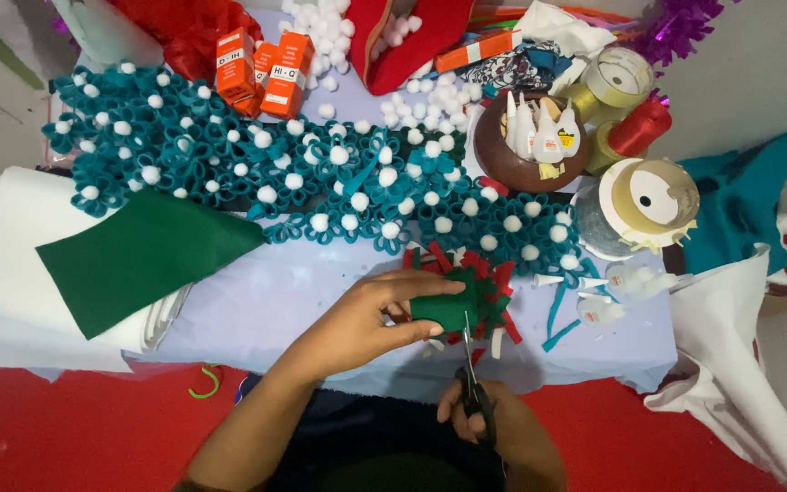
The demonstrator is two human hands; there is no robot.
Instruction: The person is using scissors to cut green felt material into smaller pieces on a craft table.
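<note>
Head view is showing the right hand [485, 424] nearest the body, closing around the handles of black scissors [472, 383] whose blades are pointing up into a small green felt piece [446, 308]. The left hand [371, 323] is pinching that piece between thumb and fingers, just past the near edge of the table [266, 305], over its pale lilac cover. The step in hand is judged to be a cut into the felt's lower edge; the next move is calling for a steady pinch and blades kept clear of the left thumb. Red and green felt scraps [494, 296] are lying right behind the piece, crowding the cutting spot. To the left, a large green felt sheet [143, 255] is resting near the table's left edge on white cloth. Farther back, teal felt flowers with white pompoms [321, 178] are running across the middle. Toward the far right corner a brown bowl of glue bottles [530, 141] and ribbon spools [653, 196] are standing; orange boxes [261, 73] are sitting at the far edge.
</note>
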